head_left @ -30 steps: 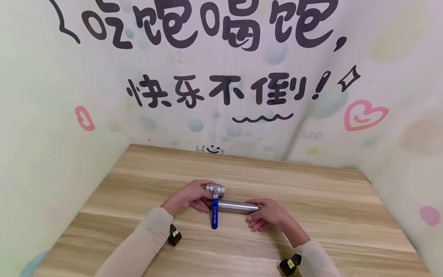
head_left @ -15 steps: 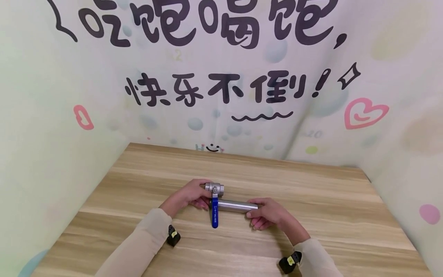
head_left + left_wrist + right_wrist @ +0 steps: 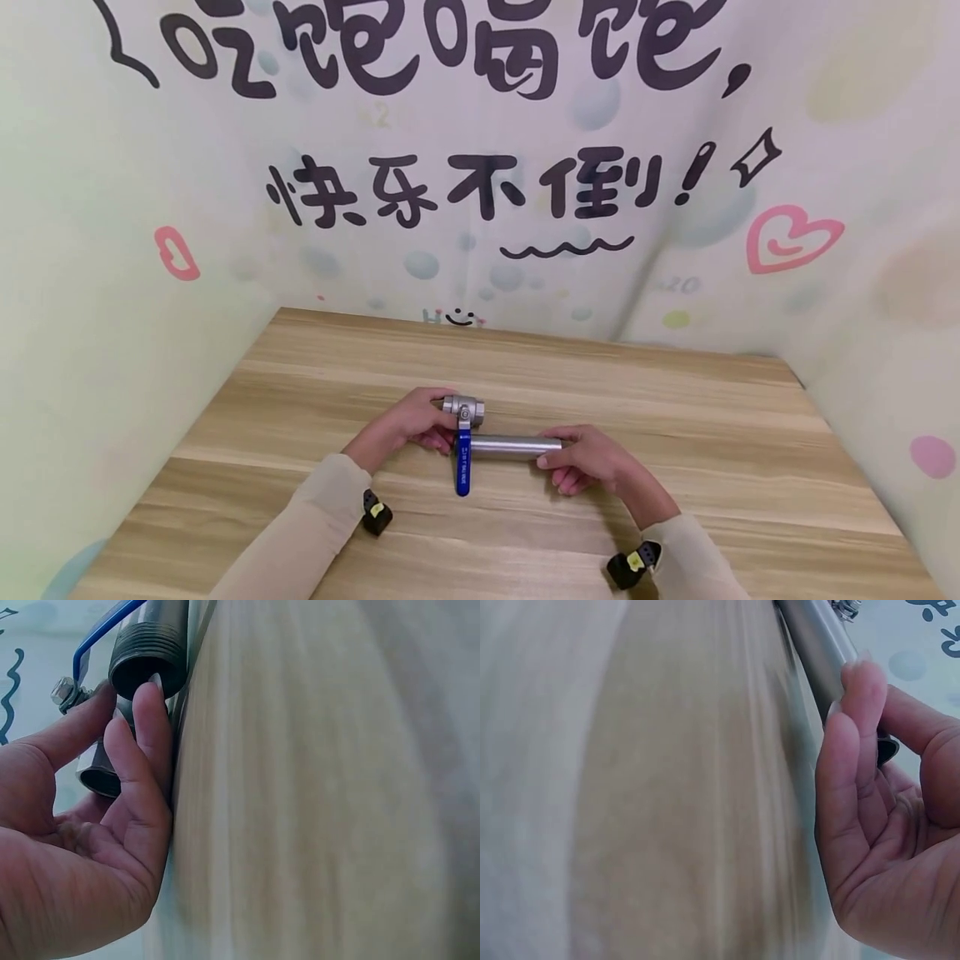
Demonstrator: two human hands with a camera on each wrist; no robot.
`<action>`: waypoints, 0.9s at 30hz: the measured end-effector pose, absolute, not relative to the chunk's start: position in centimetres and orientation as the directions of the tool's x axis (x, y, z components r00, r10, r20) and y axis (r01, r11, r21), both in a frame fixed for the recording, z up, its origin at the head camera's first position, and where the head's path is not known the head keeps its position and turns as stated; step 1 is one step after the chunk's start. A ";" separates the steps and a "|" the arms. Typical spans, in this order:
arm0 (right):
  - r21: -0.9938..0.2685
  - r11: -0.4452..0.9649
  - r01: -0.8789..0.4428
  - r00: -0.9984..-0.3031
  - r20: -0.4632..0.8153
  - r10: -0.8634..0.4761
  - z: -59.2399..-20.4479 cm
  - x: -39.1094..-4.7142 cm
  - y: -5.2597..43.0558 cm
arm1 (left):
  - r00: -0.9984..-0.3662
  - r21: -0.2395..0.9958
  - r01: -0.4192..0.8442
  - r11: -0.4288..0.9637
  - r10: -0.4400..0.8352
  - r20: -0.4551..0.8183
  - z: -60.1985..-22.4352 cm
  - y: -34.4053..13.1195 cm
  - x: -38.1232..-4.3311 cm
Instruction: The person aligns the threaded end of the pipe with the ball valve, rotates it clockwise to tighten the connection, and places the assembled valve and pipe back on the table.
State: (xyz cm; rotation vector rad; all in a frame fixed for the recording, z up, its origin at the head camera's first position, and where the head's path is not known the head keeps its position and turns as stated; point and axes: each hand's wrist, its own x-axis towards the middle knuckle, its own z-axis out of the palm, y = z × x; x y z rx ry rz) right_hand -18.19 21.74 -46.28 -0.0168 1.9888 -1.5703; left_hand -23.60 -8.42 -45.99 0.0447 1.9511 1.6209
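In the head view, a steel ball valve [image 3: 465, 410] with a blue lever handle [image 3: 463, 467] pointing toward the person lies just behind a steel pipe [image 3: 510, 447]. My left hand [image 3: 416, 423] pinches the valve body from its left side. The left wrist view shows the pipe's threaded open end [image 3: 150, 656], with two fingertips of that hand right at its rim. At the other end of the pipe, my right hand [image 3: 591, 460] holds it between thumb and fingers. In the right wrist view, its curled fingers [image 3: 847, 757] partly hide that end.
A wood-grain table [image 3: 337, 367] lies under both hands. Pale walls with dark lettering [image 3: 480, 187] and coloured drawings stand behind it and at both sides. Small black devices [image 3: 633, 565] are strapped at the sleeve cuffs.
My right hand has shifted very slightly to the right at the pipe's end. The left hand and the valve look almost the same, and the head view has tilted a little.
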 end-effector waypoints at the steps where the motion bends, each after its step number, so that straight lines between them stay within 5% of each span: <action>1: -0.890 0.299 0.344 -0.822 -0.439 -0.362 -46.2 -18.2 21.7 | -0.822 0.905 -0.341 0.256 0.385 -0.419 -46.0 -8.5 -23.6; 27: -0.892 0.225 0.392 -0.802 -0.451 -0.391 -46.2 -18.7 22.6 | -0.850 0.923 -0.330 0.200 0.363 -0.382 -45.9 -10.4 -22.0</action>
